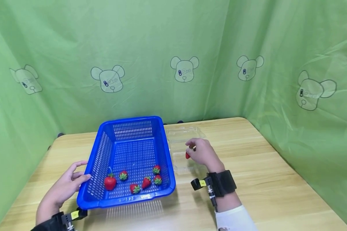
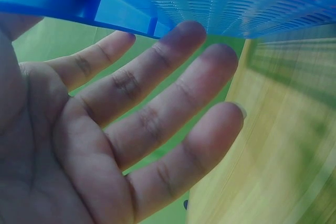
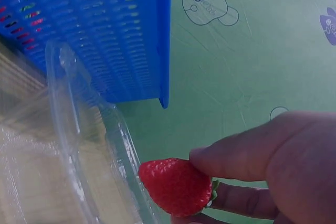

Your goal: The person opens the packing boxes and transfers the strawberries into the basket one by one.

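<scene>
A blue plastic basket (image 1: 133, 150) stands at the left, with several red strawberries (image 1: 146, 182) near its front end. My left hand (image 1: 66, 184) grips its left rim, thumb over the top; in the left wrist view the fingers (image 2: 149, 121) stretch along the outside, close to the blue wall. Over a clear plastic box (image 1: 173, 144), my right hand (image 1: 203, 152) pinches one strawberry (image 3: 176, 186) between thumb and fingers. Its pointed tip faces away from the palm, the green leaves toward the fingers. The box lies just right of the basket.
The light wooden table (image 1: 266, 183) reaches up to a green curtain (image 1: 144, 38) printed with bear heads, which also closes off both sides. A red fruit with a longer stem (image 1: 110, 183) lies at the basket's left front.
</scene>
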`<move>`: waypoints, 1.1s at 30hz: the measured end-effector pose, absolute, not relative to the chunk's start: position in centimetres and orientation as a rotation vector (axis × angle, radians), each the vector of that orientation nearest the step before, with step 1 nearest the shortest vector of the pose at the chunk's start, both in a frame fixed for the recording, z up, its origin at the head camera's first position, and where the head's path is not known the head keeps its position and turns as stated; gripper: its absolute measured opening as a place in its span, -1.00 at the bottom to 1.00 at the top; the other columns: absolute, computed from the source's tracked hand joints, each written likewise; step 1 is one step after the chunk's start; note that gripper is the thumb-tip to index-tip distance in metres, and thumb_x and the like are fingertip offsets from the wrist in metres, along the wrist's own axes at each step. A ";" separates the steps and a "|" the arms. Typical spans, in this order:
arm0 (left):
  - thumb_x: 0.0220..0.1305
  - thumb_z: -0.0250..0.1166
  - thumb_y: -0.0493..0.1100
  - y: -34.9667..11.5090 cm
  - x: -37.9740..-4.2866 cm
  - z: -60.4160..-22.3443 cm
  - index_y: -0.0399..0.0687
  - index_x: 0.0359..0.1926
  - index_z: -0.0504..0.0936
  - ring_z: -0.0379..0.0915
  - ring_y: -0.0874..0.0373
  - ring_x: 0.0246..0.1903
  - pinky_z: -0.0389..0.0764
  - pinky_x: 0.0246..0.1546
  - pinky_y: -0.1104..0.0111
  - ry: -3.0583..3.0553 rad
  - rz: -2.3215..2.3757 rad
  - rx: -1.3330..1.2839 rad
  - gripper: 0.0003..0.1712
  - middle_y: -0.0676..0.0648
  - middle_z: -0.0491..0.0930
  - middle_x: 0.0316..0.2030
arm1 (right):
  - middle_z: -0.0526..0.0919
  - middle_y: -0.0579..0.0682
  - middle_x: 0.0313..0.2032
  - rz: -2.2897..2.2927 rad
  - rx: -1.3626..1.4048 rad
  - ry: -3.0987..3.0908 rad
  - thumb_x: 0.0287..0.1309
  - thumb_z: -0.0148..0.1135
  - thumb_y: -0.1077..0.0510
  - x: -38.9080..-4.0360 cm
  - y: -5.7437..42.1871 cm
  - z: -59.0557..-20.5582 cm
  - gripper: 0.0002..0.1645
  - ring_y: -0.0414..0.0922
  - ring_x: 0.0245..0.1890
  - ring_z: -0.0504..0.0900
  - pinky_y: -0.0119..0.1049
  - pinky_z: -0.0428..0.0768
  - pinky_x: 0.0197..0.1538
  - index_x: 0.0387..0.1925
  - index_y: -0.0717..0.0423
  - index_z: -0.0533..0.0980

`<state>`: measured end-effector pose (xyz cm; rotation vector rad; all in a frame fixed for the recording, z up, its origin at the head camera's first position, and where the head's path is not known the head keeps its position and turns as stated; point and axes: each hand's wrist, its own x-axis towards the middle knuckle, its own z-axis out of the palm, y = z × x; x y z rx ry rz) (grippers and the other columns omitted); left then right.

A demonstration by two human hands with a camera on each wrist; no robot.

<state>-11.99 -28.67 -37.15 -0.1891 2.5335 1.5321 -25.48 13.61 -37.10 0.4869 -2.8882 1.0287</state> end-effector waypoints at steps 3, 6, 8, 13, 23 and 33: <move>0.46 0.01 -0.12 -28.7 -11.9 -37.1 -0.25 0.39 -0.08 0.57 -0.11 -0.12 0.64 -0.11 0.03 2.532 1.542 -0.182 -0.34 -0.58 0.34 0.13 | 0.70 0.09 -0.24 1.032 0.483 -2.871 0.11 0.25 0.23 -25.4 13.3 -36.9 -0.74 -0.02 -0.23 0.61 -0.09 0.62 -0.19 -0.12 0.17 0.60; 0.46 0.01 -0.12 -28.7 -11.9 -37.2 -0.25 0.39 -0.08 0.57 -0.11 -0.13 0.64 -0.12 0.04 2.530 1.541 -0.185 -0.34 -0.57 0.35 0.13 | 0.70 0.11 -0.23 1.021 0.494 -2.856 0.11 0.25 0.22 -25.2 13.1 -36.8 -0.73 -0.02 -0.26 0.61 -0.08 0.63 -0.19 -0.12 0.19 0.59; 0.46 0.01 -0.11 -28.7 -11.9 -37.2 -0.24 0.39 -0.08 0.57 -0.10 -0.13 0.64 -0.11 0.04 2.532 1.535 -0.188 -0.34 -0.57 0.34 0.14 | 0.70 0.11 -0.23 1.015 0.498 -2.849 0.11 0.25 0.22 -25.1 13.0 -36.7 -0.73 -0.02 -0.28 0.61 -0.08 0.62 -0.20 -0.11 0.19 0.60; 0.45 0.03 -0.08 -28.8 -12.1 -37.2 -0.22 0.39 -0.08 0.57 -0.10 -0.12 0.63 -0.09 0.03 2.535 1.522 -0.182 -0.32 -0.58 0.33 0.15 | 0.71 0.09 -0.23 1.018 0.497 -2.828 0.11 0.26 0.22 -24.8 12.7 -36.5 -0.74 -0.04 -0.27 0.62 -0.11 0.64 -0.21 -0.12 0.17 0.60; 0.46 0.02 -0.07 -29.0 -11.9 -37.2 -0.23 0.39 -0.09 0.57 -0.13 -0.11 0.62 -0.08 -0.01 2.538 1.515 -0.182 -0.31 -0.59 0.31 0.16 | 0.72 0.08 -0.23 1.030 0.525 -2.787 0.09 0.28 0.24 -24.4 12.2 -36.0 -0.77 -0.08 -0.30 0.64 -0.16 0.66 -0.26 -0.16 0.15 0.61; 0.45 0.03 -0.09 -28.7 -11.9 -37.1 -0.24 0.39 -0.08 0.57 -0.12 -0.12 0.62 -0.08 -0.01 2.533 1.519 -0.188 -0.31 -0.60 0.30 0.16 | 0.72 0.05 -0.25 1.040 0.559 -2.756 0.09 0.29 0.23 -23.8 12.0 -35.3 -0.78 -0.08 -0.33 0.65 -0.12 0.67 -0.25 -0.17 0.15 0.61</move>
